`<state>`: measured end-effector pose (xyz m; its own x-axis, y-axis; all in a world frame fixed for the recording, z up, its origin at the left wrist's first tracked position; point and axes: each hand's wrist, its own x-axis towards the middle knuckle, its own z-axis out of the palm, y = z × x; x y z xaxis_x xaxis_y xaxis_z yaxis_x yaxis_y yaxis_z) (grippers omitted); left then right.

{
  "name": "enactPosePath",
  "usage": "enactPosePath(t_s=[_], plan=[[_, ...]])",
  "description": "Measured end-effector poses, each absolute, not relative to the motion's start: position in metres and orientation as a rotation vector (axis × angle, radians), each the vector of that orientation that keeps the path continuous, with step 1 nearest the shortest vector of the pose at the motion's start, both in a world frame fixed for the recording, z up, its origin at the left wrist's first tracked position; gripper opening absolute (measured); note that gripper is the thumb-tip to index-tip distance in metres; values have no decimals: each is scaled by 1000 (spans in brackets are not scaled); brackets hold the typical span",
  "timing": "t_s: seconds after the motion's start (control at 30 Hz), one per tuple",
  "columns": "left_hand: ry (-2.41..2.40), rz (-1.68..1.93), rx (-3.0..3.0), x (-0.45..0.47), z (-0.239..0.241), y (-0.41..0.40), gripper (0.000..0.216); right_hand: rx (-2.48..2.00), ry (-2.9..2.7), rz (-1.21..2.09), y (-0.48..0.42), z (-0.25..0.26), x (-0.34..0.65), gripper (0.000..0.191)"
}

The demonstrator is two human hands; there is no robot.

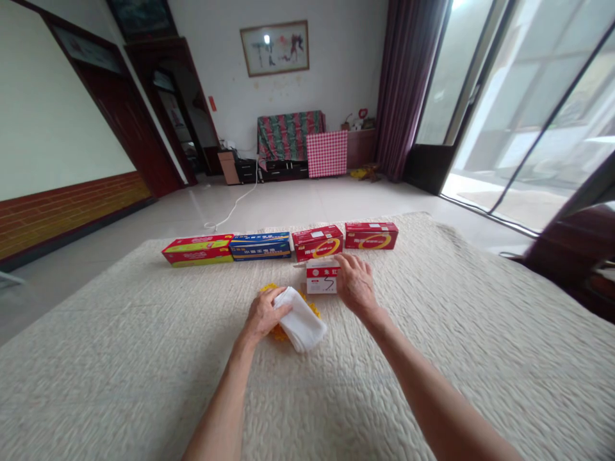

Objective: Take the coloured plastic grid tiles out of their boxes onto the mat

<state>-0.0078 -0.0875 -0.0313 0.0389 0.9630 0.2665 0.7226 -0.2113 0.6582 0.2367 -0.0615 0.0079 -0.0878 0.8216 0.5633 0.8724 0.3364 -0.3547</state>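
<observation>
A folded white cloth (302,323) lies at a slant on the quilted cover, over something yellow and frilly (313,310) that shows at its edges. My left hand (265,312) is closed on the cloth's upper left corner, thumb on top. My right hand (355,283) grips the right side of a small red and white box (321,282), its fingers over the top edge. A flap stands out at the box's upper left; its inside is hidden from here.
Behind the hands stand a red and yellow-green box (198,250), a blue box (261,246) and two red boxes, one left (318,243) and one right (371,237). Beyond the cover (144,333) are a tiled floor, a white cord (235,206) and a cloth-draped cabinet (288,137).
</observation>
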Motion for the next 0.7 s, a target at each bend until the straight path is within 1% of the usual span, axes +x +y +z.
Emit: enactPosePath(t_s=[0.07,0.17,0.3,0.37,0.43,0.57,0.7], plan=[[1651,1023,1937,-7,-30,-88,45,-1589,-1932,-118,-48,13,246,39],[1553,1078,1776,-10,-29,-90,46,-1672,-2013,-87,-43,14,257,34],[1444,1161,1448,-18,-20,-94,56,-1639,-2051,14,-61,19,272,28],[1361,1264,1284,-21,-11,-97,61,-1600,-2045,-8,-74,21,281,25],[1259,1385,1128,-19,1,-99,61,-1553,-2065,-53,-88,20,286,23],[1142,1582,910,5,19,-93,52,-1499,-2139,-17,-109,15,284,23],[1219,1613,911,44,20,-79,56,-1491,-2179,146,-120,13,282,21]])
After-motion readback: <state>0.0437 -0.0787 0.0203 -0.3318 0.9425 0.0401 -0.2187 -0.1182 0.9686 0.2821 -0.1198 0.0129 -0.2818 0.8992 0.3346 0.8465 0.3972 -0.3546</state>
